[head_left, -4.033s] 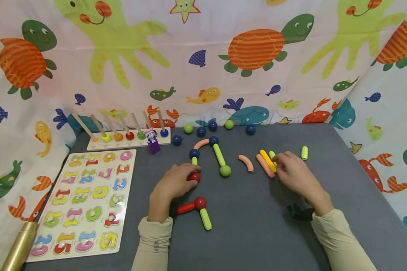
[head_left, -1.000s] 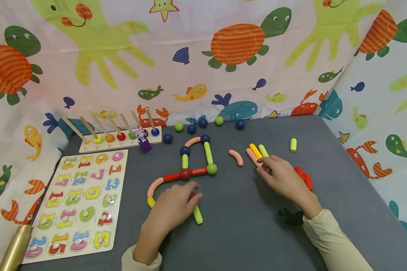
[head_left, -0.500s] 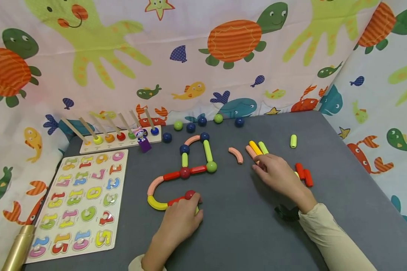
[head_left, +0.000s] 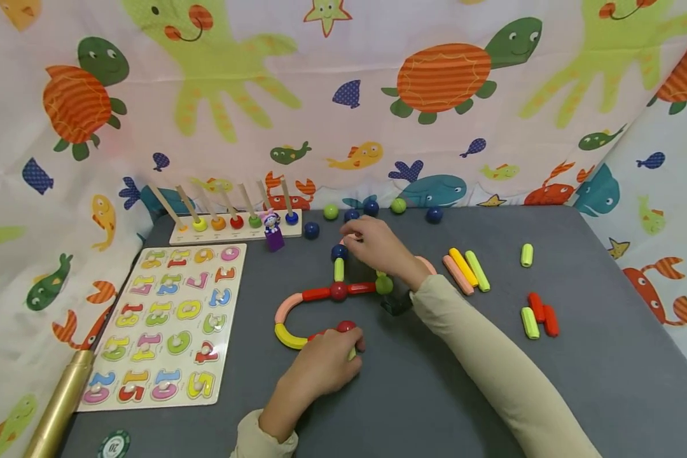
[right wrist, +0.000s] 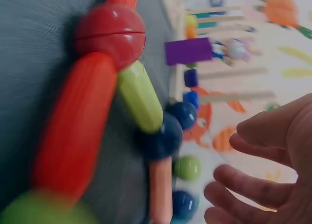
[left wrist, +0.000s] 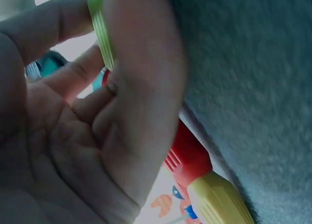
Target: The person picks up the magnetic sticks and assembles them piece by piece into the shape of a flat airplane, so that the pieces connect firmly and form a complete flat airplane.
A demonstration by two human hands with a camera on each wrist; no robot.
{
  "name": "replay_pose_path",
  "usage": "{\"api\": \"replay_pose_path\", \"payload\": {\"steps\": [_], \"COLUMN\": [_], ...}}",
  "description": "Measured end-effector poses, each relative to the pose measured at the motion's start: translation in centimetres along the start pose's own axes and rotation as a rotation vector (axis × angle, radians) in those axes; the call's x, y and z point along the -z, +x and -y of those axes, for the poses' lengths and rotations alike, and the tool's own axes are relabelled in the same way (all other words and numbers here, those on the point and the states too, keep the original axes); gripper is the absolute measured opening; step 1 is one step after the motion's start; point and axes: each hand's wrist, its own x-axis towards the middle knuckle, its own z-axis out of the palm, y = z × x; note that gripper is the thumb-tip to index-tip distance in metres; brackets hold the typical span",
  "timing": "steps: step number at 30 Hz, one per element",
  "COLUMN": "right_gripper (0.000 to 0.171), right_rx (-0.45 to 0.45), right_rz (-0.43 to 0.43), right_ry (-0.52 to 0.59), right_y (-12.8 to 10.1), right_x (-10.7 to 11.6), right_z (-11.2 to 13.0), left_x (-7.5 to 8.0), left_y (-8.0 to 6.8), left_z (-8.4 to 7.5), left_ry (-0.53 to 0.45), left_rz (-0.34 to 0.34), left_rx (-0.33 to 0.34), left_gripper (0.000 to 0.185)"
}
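My left hand (head_left: 323, 362) pinches a light green stick (left wrist: 101, 36) between thumb and fingers, beside a red ball (head_left: 346, 326) at the lower end of a joined chain. From there, the chain runs through a red stick, a yellow curved piece (head_left: 289, 338) and a pink curved piece (head_left: 287, 309). Another red stick (head_left: 316, 294) leads to a second red ball (head_left: 339, 291). A short green stick (head_left: 339, 270), a blue ball (head_left: 340, 252) and a green ball (head_left: 384, 284) form part of the loop. My right hand (head_left: 380, 245) hovers above it with loose fingers, holding nothing and hiding its far side.
A number puzzle board (head_left: 163, 324) lies left, with a peg stacker (head_left: 235, 234) and purple figurine block (head_left: 274, 240) behind. Loose blue and green balls line the back. Sticks, including a yellow one (head_left: 462, 266) and red ones (head_left: 551, 321), lie right. A gold tube (head_left: 60, 404) lies front left.
My right hand has left the loose sticks and moved left over the loop. Since the oldest frame, red sticks and curved pieces have joined the parts. My left hand stays by the lower red ball.
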Motion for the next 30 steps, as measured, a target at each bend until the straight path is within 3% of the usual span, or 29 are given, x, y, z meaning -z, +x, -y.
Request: {"api": "replay_pose_path", "payload": {"steps": [5,9,14,17,21,26,30], "right_gripper": [0.037,0.037,0.032,0.032,0.031,0.031,0.036], "right_rx": [0.006,-0.005,0.024,0.025,0.039,0.025,-0.046], "right_rz": [0.158,0.280,0.325,0.264,0.141,0.074,0.102], "right_ry": [-0.252,-0.346,-0.356,-0.286,-0.105,0.116,0.318], "right_y": [4.3,6.3,7.0,6.4,4.2,-0.9,-5.7], "right_x": [-2.0,-3.0,-3.9,-3.5,-1.8,0.3,0.9], "right_z": [1.9,2.0,1.3,1.5,2.0,2.1,1.7], "left_x": [-1.5,-2.7,-0.9,0.1,0.9,1.9,2.5], "left_y": [1.1,2.1,1.7,1.4,1.2,0.6,0.0], "left_z": [0.7,1.5,0.0,-0.4,0.3,2.1,3.6], "left_ry": [-0.053,-0.070,-0.127,-0.175,-0.290,-0.435,-0.554], "left_rz": [0.018,0.026,0.095,0.135,0.196,0.240,0.250], "left_rx": [-0.057,-0.095,-0.075,-0.048,0.010,0.018,0.028], "left_gripper": [0.022,0.025,0.024,0.021,0.017,0.008,0.003]}}
